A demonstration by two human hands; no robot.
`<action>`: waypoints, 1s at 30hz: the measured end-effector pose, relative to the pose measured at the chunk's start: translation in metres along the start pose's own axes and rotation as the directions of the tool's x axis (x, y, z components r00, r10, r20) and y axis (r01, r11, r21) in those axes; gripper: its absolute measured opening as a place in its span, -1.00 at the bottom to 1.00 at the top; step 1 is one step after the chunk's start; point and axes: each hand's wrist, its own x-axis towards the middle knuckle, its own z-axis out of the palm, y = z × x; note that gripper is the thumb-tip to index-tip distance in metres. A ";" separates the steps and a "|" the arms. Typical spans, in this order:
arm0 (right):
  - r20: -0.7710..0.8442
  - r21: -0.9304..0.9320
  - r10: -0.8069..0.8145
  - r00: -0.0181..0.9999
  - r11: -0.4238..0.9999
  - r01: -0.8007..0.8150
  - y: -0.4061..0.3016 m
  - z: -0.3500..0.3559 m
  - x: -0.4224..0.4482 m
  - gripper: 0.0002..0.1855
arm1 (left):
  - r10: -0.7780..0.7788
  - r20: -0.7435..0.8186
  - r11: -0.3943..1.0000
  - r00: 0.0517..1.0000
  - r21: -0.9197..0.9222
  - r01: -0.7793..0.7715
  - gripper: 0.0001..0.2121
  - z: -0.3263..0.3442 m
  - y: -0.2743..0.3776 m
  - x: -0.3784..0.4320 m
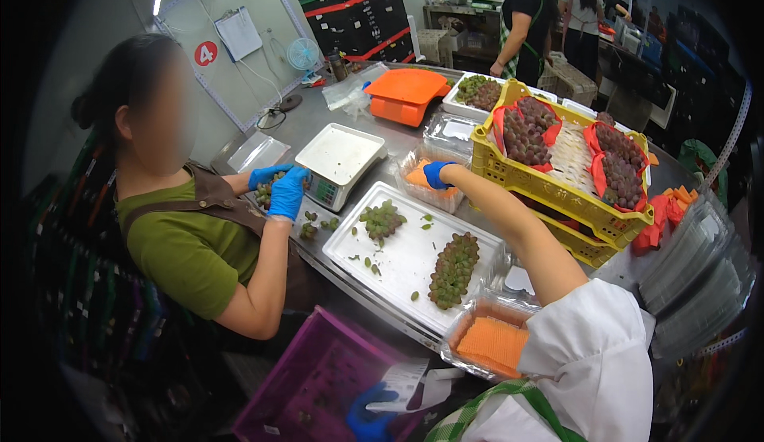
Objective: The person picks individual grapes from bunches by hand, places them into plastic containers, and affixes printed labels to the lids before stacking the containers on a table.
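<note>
My left hand (370, 413), in a blue glove, holds white printed paper labels (406, 383) over a purple plastic crate (316, 358). Across the steel table reaches my right hand (440, 174), gloved in blue, at a clear plastic container (453, 202) with an orange foam liner (419, 173); its fingertips are hidden, so its grip cannot be told. Between my hands and the co-worker lies a white foam tray (406, 263) bearing a long grape bunch (453, 270), a smaller bunch (382, 220) and loose grapes. A second container with an orange liner (494, 344) stands close to me.
A co-worker (197, 221) in blue gloves holds grapes beside a weighing scale (340, 155). A yellow crate (555, 203) holds dark grapes in red wrapping. Beyond are an orange scale (409, 93) and a tray of grapes (459, 108). Stacked clear containers (692, 275) stand at the right.
</note>
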 end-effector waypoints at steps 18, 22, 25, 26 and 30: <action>-0.200 0.577 0.083 0.976 0.815 0.049 -0.236 0.038 -0.330 -0.61 | 0.054 0.101 0.983 0.993 -0.177 -0.035 -0.91 0.015 -0.036 0.001; -0.003 0.548 0.119 0.993 0.830 -0.098 -0.263 0.071 -0.356 -0.55 | 0.030 0.152 0.997 0.988 0.062 -0.040 -0.85 0.003 -0.069 0.005; 0.276 0.691 0.048 0.960 0.684 -0.233 -0.247 0.044 -0.359 -0.53 | 0.012 0.200 1.000 0.980 -0.002 -0.012 -0.90 0.027 -0.062 -0.005; 0.235 0.728 0.023 0.972 0.659 -0.192 -0.241 0.045 -0.362 -0.56 | 0.052 0.285 0.999 0.957 -0.030 -0.045 -0.85 0.028 -0.065 -0.007; 0.146 0.745 0.080 0.986 0.646 -0.163 -0.234 0.038 -0.367 -0.70 | 0.028 0.411 1.000 0.911 -0.008 -0.027 -0.79 0.051 -0.048 -0.017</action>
